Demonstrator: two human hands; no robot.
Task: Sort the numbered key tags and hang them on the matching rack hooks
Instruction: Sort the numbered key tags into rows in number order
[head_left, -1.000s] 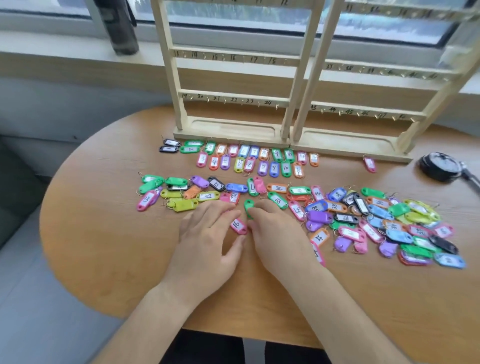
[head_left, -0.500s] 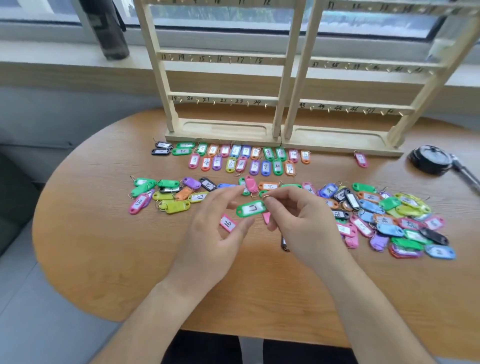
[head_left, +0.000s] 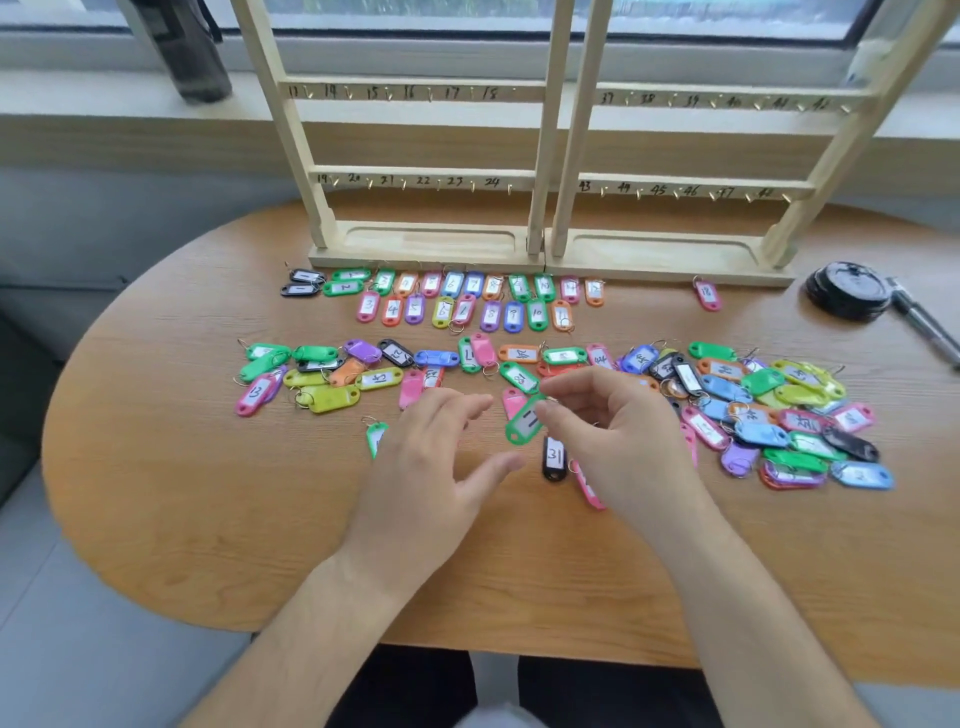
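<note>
My right hand (head_left: 613, 436) pinches a green key tag (head_left: 525, 421) by its ring end, lifted a little above the table. Just to its left hovers my left hand (head_left: 436, 467), fingers spread and holding nothing. A black tag marked 31 (head_left: 554, 457) lies below the green one. Two neat rows of sorted tags (head_left: 452, 299) lie in front of the wooden rack (head_left: 426, 244), whose numbered hooks show no tags hanging. Loose tags form a band across the table, with a dense heap (head_left: 769, 410) at the right. A pink tag 18 (head_left: 707, 295) lies alone near the rack base.
The rack stands at the far side of the round wooden table (head_left: 208, 493). A black round object (head_left: 847, 296) and a pen (head_left: 930, 332) lie at the right edge. A dark bottle (head_left: 192, 57) stands on the windowsill.
My left hand let go of the green tag and opened; my right hand alone now holds it, tilted. A black tag 31 and a small green tag at the left are now uncovered.
</note>
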